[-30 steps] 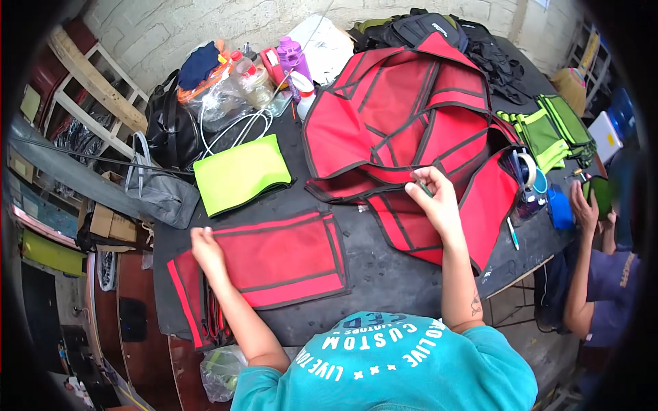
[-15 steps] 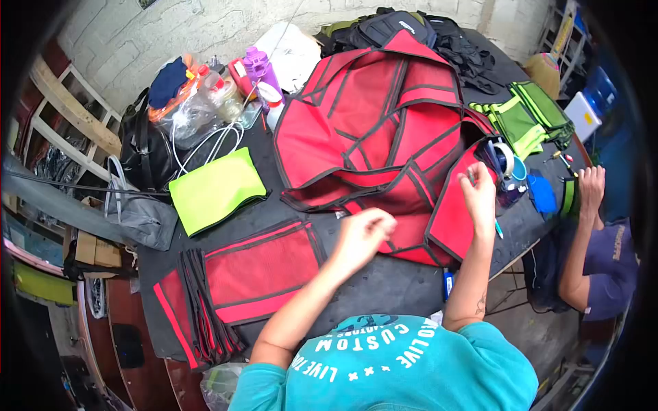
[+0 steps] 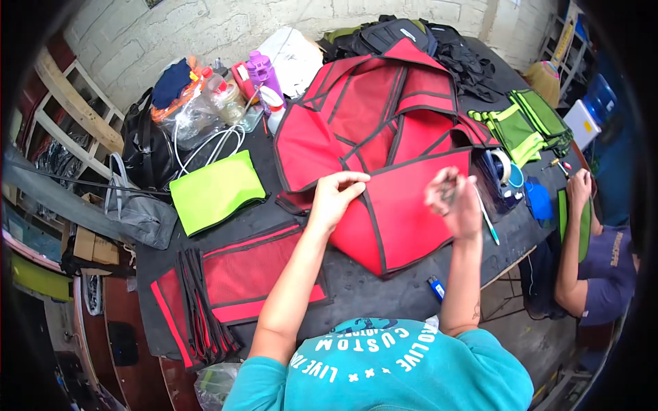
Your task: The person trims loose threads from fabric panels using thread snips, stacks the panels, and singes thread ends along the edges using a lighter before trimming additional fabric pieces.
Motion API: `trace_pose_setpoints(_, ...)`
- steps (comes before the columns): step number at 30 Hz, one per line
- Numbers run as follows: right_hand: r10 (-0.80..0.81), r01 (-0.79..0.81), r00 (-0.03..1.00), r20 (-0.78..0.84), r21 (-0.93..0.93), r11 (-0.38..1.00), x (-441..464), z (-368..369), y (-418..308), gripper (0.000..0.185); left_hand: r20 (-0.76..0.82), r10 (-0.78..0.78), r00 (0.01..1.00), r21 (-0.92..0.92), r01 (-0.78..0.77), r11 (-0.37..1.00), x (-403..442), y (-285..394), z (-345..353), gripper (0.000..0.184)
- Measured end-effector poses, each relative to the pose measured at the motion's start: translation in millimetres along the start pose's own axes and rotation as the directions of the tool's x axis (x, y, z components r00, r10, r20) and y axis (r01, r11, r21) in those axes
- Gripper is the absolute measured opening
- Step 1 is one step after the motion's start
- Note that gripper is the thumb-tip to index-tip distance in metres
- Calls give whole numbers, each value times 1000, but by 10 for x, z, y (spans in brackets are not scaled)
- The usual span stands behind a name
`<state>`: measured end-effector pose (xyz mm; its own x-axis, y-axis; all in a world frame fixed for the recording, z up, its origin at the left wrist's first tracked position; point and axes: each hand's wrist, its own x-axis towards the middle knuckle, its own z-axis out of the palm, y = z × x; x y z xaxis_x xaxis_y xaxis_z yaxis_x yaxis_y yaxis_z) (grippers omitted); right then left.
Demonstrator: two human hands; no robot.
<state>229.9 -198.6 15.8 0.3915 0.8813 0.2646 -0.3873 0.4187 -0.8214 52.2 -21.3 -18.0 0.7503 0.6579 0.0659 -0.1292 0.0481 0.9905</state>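
A large red fabric piece with dark binding lies heaped and partly folded over the dark table. My left hand pinches the bound edge of its front panel between thumb and fingers. Above the right part of that panel, my right hand is raised with curled fingers. Something small and dark shows in it, too blurred to name. Left of my left forearm lies a stack of red mesh panels with dark trim.
A lime-green folded piece lies at left, near bottles and bags. Green strapped pieces, a tape roll and a pen are at right. A blue lighter-like item lies near the front edge. Another person handles green material.
The front red panel has been spread toward me and lies flatter. My left hand moved up-left and now grips its edge. My right hand came slightly lower and left.
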Motion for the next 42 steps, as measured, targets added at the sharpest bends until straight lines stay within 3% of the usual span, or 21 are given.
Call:
trace_pose_setpoints(1,71,-79,990,118,58,995,44,74,131,40,-6,11,1000,7,-11,1000,-2,0,-84,23)
trace_pose_setpoints(3,305,-305,952,24,3,952,47,240,373,37,120,-123,985,-134,139,981,-74,-20,-219,28)
trace_pose_setpoints(4,300,-300,953,33,3,954,46,320,442,37,190,-182,965,-198,219,955,-81,-8,-266,31)
trace_pose_setpoints(6,451,-461,887,-103,-274,844,-20,443,564,28,164,-173,971,-156,199,967,-135,9,-313,32)
trace_pose_setpoints(11,358,-397,916,-179,-518,758,-42,554,802,26,106,-133,985,-7,135,991,-204,-24,-364,36)
trace_pose_setpoints(14,299,-373,926,-232,-685,625,-24,594,822,27,80,-119,990,23,117,993,-211,-47,-367,40)
trace_pose_setpoints(26,142,-281,955,-259,-649,707,8,656,1067,25,33,-89,995,-43,91,995,-252,-9,-339,45)
trace_pose_setpoints(29,194,-302,951,-242,-580,756,4,556,1090,21,68,-89,994,-68,93,993,-246,-67,-296,45)
trace_pose_setpoints(34,147,-285,936,-321,-439,852,-314,378,478,16,-52,-75,996,70,79,994,-335,-38,-406,40)
trace_pose_setpoints(36,-128,-137,955,-266,-786,603,-575,61,213,26,-117,-45,992,18,47,999,-351,-63,-544,39)
trace_pose_setpoints(38,135,-428,904,-407,-847,315,-935,-73,-150,41,-145,-34,989,-13,32,999,-421,19,-611,38)
trace_pose_setpoints(40,281,-492,845,-455,-867,75,-1288,-130,-199,51,-211,91,973,-51,-104,993,-525,116,-670,38)
trace_pose_setpoints(42,263,-427,881,-394,-901,79,-1630,-232,22,47,-148,143,979,-80,-156,985,-683,155,-774,39)
